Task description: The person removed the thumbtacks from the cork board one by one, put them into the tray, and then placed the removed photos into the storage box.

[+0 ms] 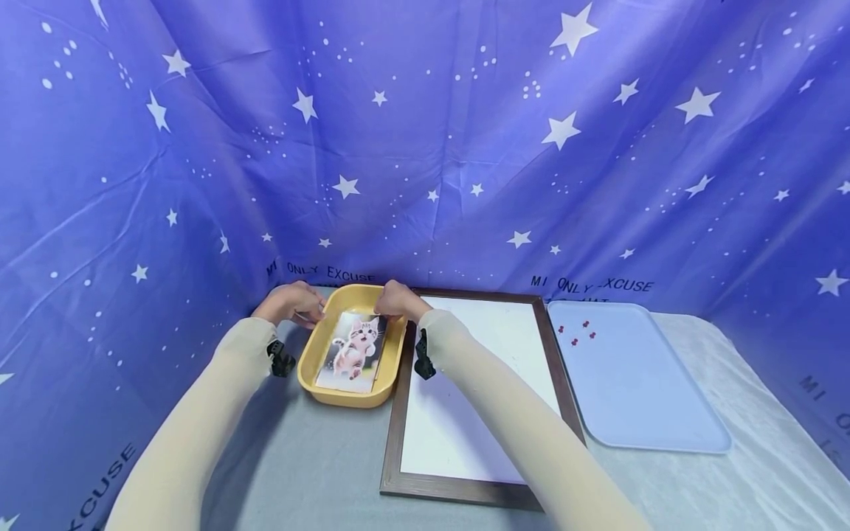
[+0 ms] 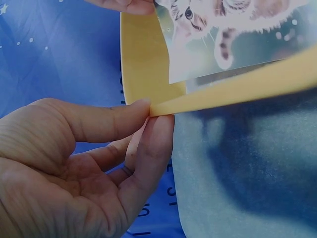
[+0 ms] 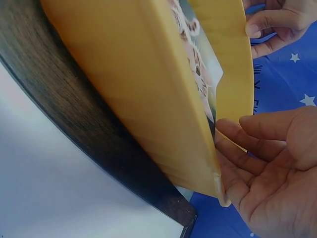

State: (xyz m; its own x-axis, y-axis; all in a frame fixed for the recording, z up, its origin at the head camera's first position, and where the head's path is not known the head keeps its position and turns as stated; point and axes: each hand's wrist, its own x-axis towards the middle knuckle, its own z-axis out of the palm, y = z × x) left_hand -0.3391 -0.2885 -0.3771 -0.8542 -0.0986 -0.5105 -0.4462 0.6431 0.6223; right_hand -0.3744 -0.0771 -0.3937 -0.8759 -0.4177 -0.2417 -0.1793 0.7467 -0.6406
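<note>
A yellow tray (image 1: 307,372) holds a kitten picture (image 1: 352,354), and the edge of another sheet shows beneath it. At the tray's left side my left hand (image 1: 295,302) pinches the rim between thumb and finger, which the left wrist view shows closely. My right hand (image 1: 397,301) reaches over the far right corner of the tray. In the right wrist view its fingers (image 3: 242,158) dip inside the wall, the tips right at the picture's corner, while the thumb stands apart from them.
Right of the tray lies a white board (image 1: 458,413) in a dark wooden frame (image 1: 458,488). Farther right is a light blue tray (image 1: 644,383) with several red push pins (image 1: 575,341). A blue star-patterned curtain (image 1: 425,147) hangs behind the grey-blue tabletop (image 1: 319,457).
</note>
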